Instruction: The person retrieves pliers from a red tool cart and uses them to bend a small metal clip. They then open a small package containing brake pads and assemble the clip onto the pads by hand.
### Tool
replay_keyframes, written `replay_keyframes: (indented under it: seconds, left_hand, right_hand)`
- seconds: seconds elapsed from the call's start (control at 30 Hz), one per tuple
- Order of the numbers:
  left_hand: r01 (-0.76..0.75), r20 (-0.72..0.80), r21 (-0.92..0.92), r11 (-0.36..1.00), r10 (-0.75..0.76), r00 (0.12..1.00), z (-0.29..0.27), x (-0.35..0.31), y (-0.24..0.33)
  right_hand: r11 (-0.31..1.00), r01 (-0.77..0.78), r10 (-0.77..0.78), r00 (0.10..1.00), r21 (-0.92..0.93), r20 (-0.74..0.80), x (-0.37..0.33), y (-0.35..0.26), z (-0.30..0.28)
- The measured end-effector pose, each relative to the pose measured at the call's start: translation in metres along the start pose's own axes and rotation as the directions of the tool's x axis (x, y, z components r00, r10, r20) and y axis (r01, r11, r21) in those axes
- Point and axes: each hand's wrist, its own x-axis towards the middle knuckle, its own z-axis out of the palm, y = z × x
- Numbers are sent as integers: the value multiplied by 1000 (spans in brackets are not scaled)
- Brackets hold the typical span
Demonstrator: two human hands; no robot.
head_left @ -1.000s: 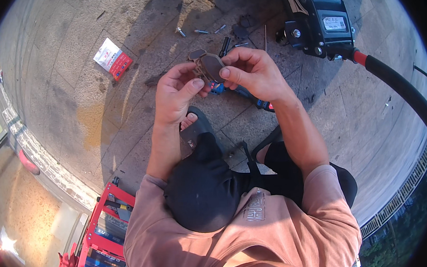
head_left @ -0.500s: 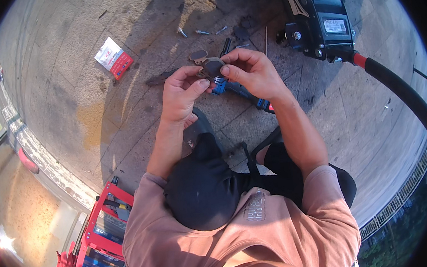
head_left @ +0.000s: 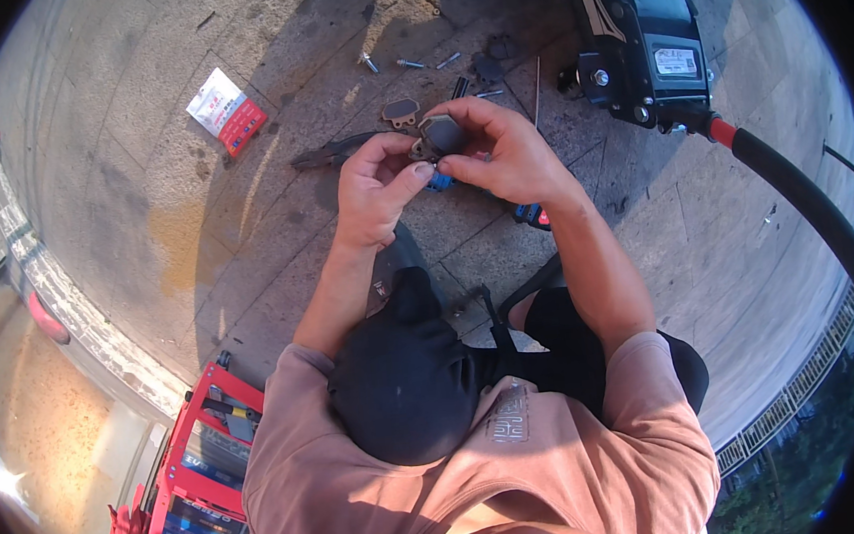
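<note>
Just above the ground, both my hands hold a brake pad (head_left: 445, 135), its dark hexagonal face tilted up. My left hand (head_left: 373, 196) pinches the pad's metal edge between thumb and fingers. From the other side, my right hand (head_left: 511, 155) has its fingers curled over the far edge and its thumb at the near edge. Close beyond the pad, a second brake pad (head_left: 401, 111) with a brown metal backing lies flat on the paving. Below my hands lies a blue power tool (head_left: 438, 182), mostly hidden by them.
Dark pliers (head_left: 323, 155) lie left of the pads. Several bolts (head_left: 409, 64) and dark pieces (head_left: 495, 49) are scattered farther off. A red-and-white packet (head_left: 226, 112) lies left. A black floor jack (head_left: 654, 28) stands at right, its long handle (head_left: 790, 168) curving nearer. A red tool cart (head_left: 178, 477) is near left.
The brake pad has turned in my fingers, its dark face showing more. My right thumb has slid from its face to its near edge.
</note>
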Motion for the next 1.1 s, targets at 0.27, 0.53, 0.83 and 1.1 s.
replay_keyframes:
  seconds: [0.27,0.53,0.83,1.1]
  left_hand:
    - [73,-56,-104,992,-79,995,-1,0,-2]
    - [88,-66,-189,978,-102,993,0,3,0]
    - [131,10,-273,953,-133,991,-1,1,3]
    - [130,43,-269,954,-123,992,-3,0,4]
  right_hand:
    - [997,-9,11,1000,71,-28,0,0,-4]
    - [1000,-2,3,993,9,-118,-8,-13,3]
    - [978,124,-155,971,-170,-182,-13,-22,5]
    - [998,0,-8,989,-57,-144,-16,-28,6]
